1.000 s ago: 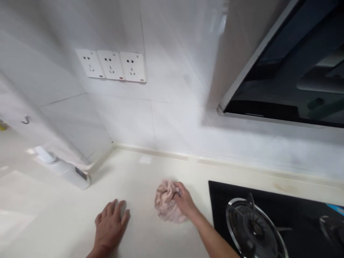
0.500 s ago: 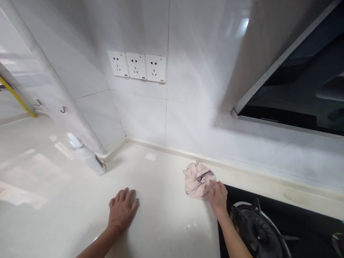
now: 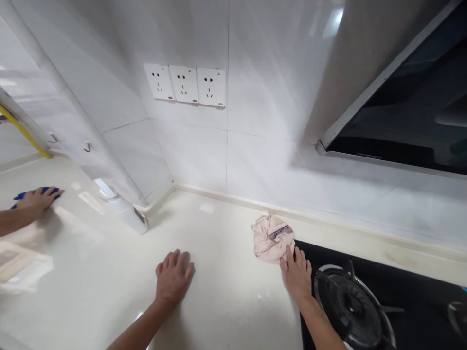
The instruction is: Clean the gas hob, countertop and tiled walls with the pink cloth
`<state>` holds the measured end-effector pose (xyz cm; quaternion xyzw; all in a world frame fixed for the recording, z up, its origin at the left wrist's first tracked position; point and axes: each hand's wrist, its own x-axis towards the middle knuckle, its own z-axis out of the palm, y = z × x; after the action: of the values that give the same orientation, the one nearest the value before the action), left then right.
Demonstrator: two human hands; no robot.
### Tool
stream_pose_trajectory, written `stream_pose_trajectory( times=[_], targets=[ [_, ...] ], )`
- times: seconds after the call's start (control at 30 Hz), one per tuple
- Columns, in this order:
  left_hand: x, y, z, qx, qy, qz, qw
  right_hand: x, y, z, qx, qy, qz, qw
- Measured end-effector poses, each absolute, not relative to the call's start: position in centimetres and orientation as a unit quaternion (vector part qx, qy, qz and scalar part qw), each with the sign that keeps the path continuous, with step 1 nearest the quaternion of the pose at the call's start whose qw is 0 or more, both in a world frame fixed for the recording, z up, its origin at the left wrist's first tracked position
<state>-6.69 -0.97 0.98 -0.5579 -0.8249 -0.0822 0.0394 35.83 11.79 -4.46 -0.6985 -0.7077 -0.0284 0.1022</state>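
My left hand (image 3: 172, 277) lies flat, palm down, on the cream countertop (image 3: 222, 301), fingers spread and holding nothing. My right hand (image 3: 296, 273) rests at the near edge of a crumpled pink cloth (image 3: 270, 236), its fingers stretched forward and pressing on the cloth's lower right corner. The cloth sits near the back wall strip, right at the left edge of the black gas hob (image 3: 368, 301).
A burner ring (image 3: 350, 306) stands just right of my right arm. A range hood (image 3: 397, 107) hangs at the upper right. Three wall sockets (image 3: 185, 85) sit on the tiled wall. At the far left another person's hand (image 3: 36, 200) presses a blue cloth (image 3: 22, 195) on the counter.
The pink cloth and my right hand slid from mid-counter back and right to the hob's edge. My fingers opened out over it. Another person's hand with a blue cloth came into view at left.
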Motion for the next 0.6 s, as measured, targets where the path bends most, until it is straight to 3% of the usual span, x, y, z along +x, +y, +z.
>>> stream_pose_trajectory(
  times=[0.17, 0.3, 0.43, 0.6],
  targets=[
    [-7.2, -1.3, 0.4, -0.552, -0.830, -0.075, 0.032, 36.8, 11.8, -5.2, -0.672, -0.732, -0.006, 0.110],
    [-5.5, 1.0, -0.6, -0.590, -0.798, -0.124, 0.023, 37.6, 12.0, -6.5, -0.652, -0.709, -0.018, 0.266],
    [2.6, 6.8, 0.0, -0.765, -0.609, -0.207, 0.011, 38.3, 12.4, -8.3, -0.635, -0.670, -0.037, 0.383],
    [15.2, 15.8, 2.8, -0.866, -0.435, -0.242, -0.051, 39.8, 12.8, -10.3, -0.615, -0.693, -0.036, 0.374]
  ],
)
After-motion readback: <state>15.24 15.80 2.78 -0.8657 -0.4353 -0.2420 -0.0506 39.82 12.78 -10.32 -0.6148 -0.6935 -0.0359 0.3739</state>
